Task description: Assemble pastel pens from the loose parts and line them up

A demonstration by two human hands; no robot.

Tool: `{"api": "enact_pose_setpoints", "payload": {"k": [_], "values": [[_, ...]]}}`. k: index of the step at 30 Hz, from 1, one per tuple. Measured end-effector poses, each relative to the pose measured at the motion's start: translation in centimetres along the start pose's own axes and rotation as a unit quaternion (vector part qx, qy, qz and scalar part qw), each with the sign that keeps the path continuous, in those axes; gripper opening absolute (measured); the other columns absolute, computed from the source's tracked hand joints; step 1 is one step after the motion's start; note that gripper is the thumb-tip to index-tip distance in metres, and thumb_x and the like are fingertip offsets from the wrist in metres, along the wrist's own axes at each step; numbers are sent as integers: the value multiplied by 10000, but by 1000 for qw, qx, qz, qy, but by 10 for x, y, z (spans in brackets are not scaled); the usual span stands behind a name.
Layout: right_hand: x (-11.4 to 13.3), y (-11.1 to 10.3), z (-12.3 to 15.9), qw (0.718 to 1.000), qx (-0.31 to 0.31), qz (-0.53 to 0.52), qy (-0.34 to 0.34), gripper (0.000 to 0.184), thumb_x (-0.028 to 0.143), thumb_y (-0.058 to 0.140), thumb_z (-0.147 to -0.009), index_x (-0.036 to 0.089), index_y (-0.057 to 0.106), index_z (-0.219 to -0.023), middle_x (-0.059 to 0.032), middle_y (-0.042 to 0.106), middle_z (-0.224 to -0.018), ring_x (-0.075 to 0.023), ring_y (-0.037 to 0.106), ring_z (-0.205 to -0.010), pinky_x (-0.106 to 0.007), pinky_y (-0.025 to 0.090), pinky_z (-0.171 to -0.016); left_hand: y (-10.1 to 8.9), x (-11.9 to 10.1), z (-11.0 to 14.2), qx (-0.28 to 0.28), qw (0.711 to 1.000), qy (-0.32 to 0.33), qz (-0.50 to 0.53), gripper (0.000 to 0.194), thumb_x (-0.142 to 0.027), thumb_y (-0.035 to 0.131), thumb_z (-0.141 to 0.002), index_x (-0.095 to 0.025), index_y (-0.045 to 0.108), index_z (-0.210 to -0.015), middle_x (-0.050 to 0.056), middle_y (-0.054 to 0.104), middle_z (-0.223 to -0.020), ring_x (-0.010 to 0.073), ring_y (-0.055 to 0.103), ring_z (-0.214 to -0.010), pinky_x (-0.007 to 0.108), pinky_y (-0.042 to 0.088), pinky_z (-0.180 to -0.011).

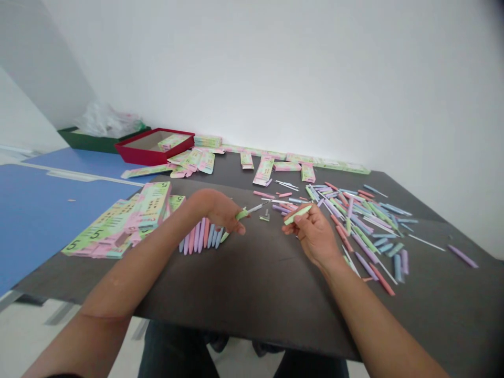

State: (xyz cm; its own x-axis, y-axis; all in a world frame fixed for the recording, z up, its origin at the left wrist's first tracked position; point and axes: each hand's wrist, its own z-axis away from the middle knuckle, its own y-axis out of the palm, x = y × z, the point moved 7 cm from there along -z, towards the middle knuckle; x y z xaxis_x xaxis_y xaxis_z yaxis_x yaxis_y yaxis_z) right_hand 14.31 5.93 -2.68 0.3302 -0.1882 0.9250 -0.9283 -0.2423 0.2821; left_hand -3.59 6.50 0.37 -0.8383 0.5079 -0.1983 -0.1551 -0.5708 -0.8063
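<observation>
My left hand [220, 211] pinches a light green pen part [242, 214] with a thin white refill [255, 208] sticking out to the right. My right hand [317, 236] is closed on a light green pen barrel [298, 214], held tilted above the table. The two pen pieces are apart. Below my left hand lies a neat row of pink, purple and blue pens [201, 237], partly covered by the hand. Between the hands rests a small clear and green piece [266, 216], too small to name.
Loose pen parts and white refills [362, 220] are scattered across the right of the dark table [252, 294]. Stacked pen boxes [151, 205] stand at left. Behind are a red box [155, 152], a green box [98, 140] with plastic bags, and several cartons [263, 170] along the wall.
</observation>
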Motion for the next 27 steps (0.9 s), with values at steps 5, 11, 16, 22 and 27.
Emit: {"api": "enact_pose_setpoints", "payload": {"k": [5,11,16,22,27], "values": [[-1,5,1,999,11,-34,15,290,309,670,-744,228,458,-925,24,681,-784,-136,653,-625,-269,512,-576,14,-4,-3,93,996,-10,12,474,-467,487,-823,-140,638,-1130,65,672,-770,180,572,-666,250,427,-584],[14,16,2,998,5,-58,-39,243,316,651,-783,229,455,-898,14,690,-813,-142,665,-674,-305,537,-652,19,-12,-7,109,994,-15,14,410,-438,513,-822,-161,653,-1089,81,687,-846,181,590,-671,258,436,-588],[25,22,5,995,-3,-60,-76,202,283,630,-805,229,467,-911,3,691,-849,-147,664,-707,-345,540,-717,20,-15,-7,108,994,-14,16,374,-414,518,-828,-176,652,-1084,76,690,-864,181,593,-677,255,433,-580],[27,23,8,995,-4,-52,-83,209,294,618,-814,241,460,-940,-5,690,-871,-153,662,-757,-351,538,-740,21,-18,-8,119,993,-21,5,349,-366,552,-804,-199,648,-1095,59,697,-866,184,601,-694,246,436,-578],[26,22,9,995,-5,-39,-90,202,286,606,-823,247,463,-961,-3,688,-864,-155,661,-756,-353,534,-742,19,-21,-6,114,993,-22,-2,361,-396,536,-818,-201,655,-1097,74,704,-901,189,606,-708,252,445,-596]]}}
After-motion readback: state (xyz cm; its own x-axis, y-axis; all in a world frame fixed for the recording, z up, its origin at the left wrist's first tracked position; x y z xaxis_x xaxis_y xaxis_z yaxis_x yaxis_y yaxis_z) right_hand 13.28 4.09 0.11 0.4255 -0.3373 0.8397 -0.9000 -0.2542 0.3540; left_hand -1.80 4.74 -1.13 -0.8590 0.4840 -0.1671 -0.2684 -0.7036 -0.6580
